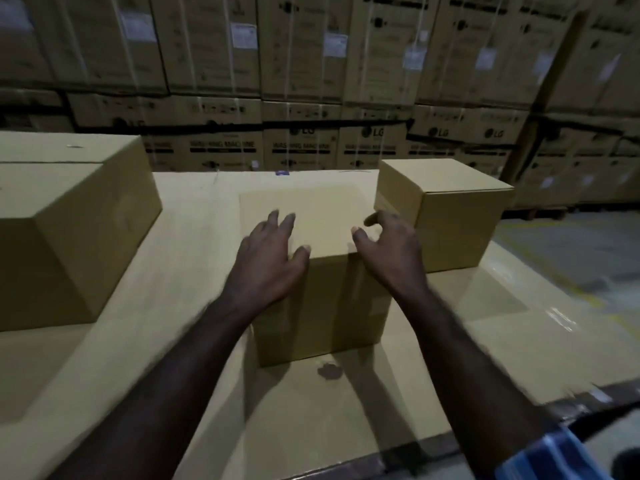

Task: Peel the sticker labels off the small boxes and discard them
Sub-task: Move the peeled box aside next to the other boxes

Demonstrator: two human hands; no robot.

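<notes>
Left box cut off by frame edge; stacked cartons' labels too blurred to read.

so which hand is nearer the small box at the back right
Right. The right hand hovers just beside the back right box, while the left hand rests on the middle box, farther away.

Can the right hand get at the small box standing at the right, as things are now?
Probably yes. The right hand hovers at the middle box, and the small box stands just beside it, with nothing visible between them.
</notes>
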